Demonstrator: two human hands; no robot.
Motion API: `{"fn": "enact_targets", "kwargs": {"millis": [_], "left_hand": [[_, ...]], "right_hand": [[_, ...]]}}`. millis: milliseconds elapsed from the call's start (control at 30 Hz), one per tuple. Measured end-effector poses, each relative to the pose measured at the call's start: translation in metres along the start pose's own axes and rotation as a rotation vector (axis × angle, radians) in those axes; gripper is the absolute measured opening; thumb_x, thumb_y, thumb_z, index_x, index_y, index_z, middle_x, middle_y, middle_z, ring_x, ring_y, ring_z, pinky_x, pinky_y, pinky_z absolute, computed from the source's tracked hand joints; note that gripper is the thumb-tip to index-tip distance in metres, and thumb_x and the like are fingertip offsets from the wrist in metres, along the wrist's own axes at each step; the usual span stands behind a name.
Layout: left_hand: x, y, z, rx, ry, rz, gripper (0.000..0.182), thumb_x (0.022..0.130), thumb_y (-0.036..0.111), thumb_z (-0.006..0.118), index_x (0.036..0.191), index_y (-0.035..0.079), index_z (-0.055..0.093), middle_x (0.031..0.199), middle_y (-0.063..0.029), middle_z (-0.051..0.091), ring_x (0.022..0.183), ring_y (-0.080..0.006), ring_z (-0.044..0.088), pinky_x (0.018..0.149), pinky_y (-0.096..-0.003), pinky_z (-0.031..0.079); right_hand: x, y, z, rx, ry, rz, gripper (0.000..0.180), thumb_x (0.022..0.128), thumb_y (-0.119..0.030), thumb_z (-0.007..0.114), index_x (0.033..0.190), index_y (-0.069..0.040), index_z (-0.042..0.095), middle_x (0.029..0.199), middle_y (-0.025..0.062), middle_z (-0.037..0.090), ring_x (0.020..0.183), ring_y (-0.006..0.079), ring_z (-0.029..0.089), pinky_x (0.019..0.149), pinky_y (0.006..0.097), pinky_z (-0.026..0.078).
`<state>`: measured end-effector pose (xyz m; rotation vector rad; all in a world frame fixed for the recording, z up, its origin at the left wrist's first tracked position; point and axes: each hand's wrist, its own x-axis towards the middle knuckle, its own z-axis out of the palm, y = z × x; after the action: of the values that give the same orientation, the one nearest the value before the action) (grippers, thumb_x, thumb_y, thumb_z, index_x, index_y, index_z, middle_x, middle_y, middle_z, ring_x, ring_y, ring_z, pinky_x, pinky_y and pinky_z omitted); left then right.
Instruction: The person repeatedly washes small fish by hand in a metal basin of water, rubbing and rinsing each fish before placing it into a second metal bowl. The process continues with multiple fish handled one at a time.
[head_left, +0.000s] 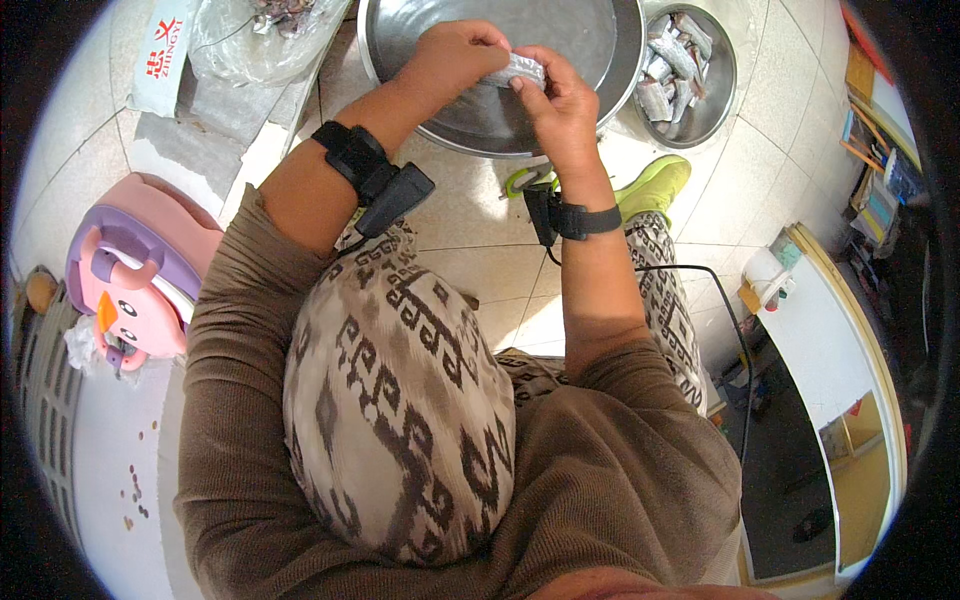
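A silvery piece of fish (523, 70) is held between my two hands, above the near part of a large round metal basin (480, 112) with water in it. My left hand (463, 54) grips its left end, with the fingers curled at the top. My right hand (559, 97) has the thumb and fingers around its right end. Just right of the basin stands a smaller metal bowl (731, 82), holding several silvery fish pieces (675, 56). Under the near rim of the basin, partly hidden by my right wrist, lies a green-handled tool (521, 180).
A clear plastic bag (225, 45) with dark scraps lies at upper left, beside a cardboard piece (159, 60) bearing writing. A pink and purple penguin-shaped plastic item (142, 270) stands at left. My green shoe (656, 187) is below the bowl. A black cable (720, 285) runs from my right wrist.
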<state>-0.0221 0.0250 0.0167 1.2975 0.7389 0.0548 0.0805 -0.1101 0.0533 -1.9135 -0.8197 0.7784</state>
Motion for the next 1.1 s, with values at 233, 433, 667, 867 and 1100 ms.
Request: {"fn": "enact_targets", "kwargs": {"millis": [233, 433, 667, 867, 1100], "left_hand": [[-0.001, -0.001, 0.0, 0.09, -0.015, 0.016, 0.024, 0.077, 0.028, 0.066, 0.087, 0.006, 0.067, 0.074, 0.0002, 0.062, 0.063, -0.0102, 0.056, 0.056, -0.0233, 0.046], [0.001, -0.003, -0.002, -0.251, -0.032, -0.114, 0.027, 0.073, 0.031, 0.07, 0.084, 0.007, 0.066, 0.072, -0.0003, 0.061, 0.066, -0.0093, 0.055, 0.057, -0.0241, 0.045], [0.005, -0.009, 0.001, 0.005, -0.051, -0.046, 0.025, 0.079, 0.03, 0.066, 0.091, 0.009, 0.064, 0.08, 0.0027, 0.06, 0.069, -0.0074, 0.053, 0.059, -0.0217, 0.043], [0.002, -0.006, 0.002, -0.068, -0.015, -0.082, 0.03, 0.073, 0.029, 0.069, 0.09, 0.005, 0.066, 0.078, -0.004, 0.063, 0.069, -0.0137, 0.059, 0.063, -0.0285, 0.049], [0.003, -0.006, 0.0, -0.041, 0.026, 0.04, 0.029, 0.076, 0.023, 0.068, 0.099, 0.005, 0.064, 0.079, -0.003, 0.064, 0.064, -0.0111, 0.058, 0.058, -0.0262, 0.048]], "right_hand": [[0.0, -0.003, 0.002, -0.069, -0.014, -0.038, 0.03, 0.078, 0.0, 0.066, 0.108, -0.005, 0.063, 0.085, 0.0058, 0.064, 0.075, 0.0113, 0.057, 0.069, 0.0244, 0.047], [0.001, -0.004, 0.001, -0.072, -0.015, -0.023, 0.03, 0.077, -0.001, 0.066, 0.106, -0.006, 0.063, 0.083, 0.0103, 0.065, 0.072, 0.016, 0.06, 0.066, 0.027, 0.049], [0.0, -0.008, 0.002, -0.175, -0.019, -0.061, 0.032, 0.077, -0.001, 0.066, 0.107, -0.006, 0.062, 0.083, 0.0106, 0.065, 0.074, 0.0155, 0.062, 0.067, 0.0278, 0.05], [0.003, 0.004, 0.005, 0.082, 0.029, 0.12, 0.028, 0.079, -0.002, 0.065, 0.107, -0.005, 0.062, 0.085, 0.0071, 0.066, 0.076, 0.0126, 0.062, 0.069, 0.0258, 0.05], [0.003, 0.003, -0.002, 0.167, 0.042, 0.231, 0.027, 0.08, -0.004, 0.066, 0.107, -0.003, 0.062, 0.084, 0.0051, 0.066, 0.075, 0.011, 0.061, 0.068, 0.0246, 0.05]]}}
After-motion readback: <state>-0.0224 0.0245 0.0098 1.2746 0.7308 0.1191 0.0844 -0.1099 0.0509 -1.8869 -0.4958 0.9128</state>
